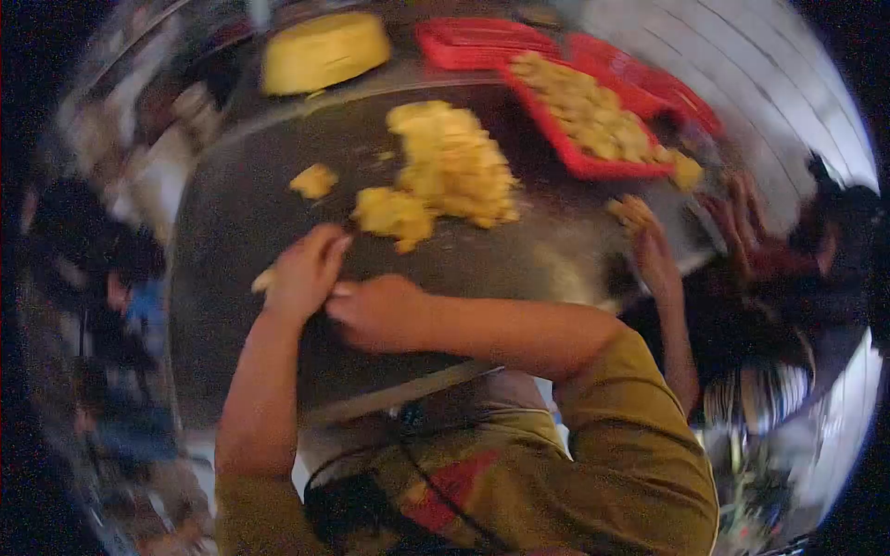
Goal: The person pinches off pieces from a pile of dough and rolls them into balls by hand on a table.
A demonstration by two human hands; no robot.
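Observation:
Above the dark tabletop [241,204], my left hand [306,273] is closed, and a pale yellow piece of dough [263,280] pokes out on its left side. My right hand [375,313] is curled closed just beside it, fingertips close to the left hand. Whatever its fingers hold, if anything, is hidden and blurred. Beyond both hands lies a heap of yellow dough pieces [454,167], with a smaller clump [394,215] at its near edge. One loose piece [314,182] rests apart on the left.
A red tray [565,139] full of yellowish pieces stands at the far right, near more red trays [482,42]. A large yellow block [326,54] sits at the back left. Another person's hand [656,259] holds pieces at the right; further hands [742,222] are beside it.

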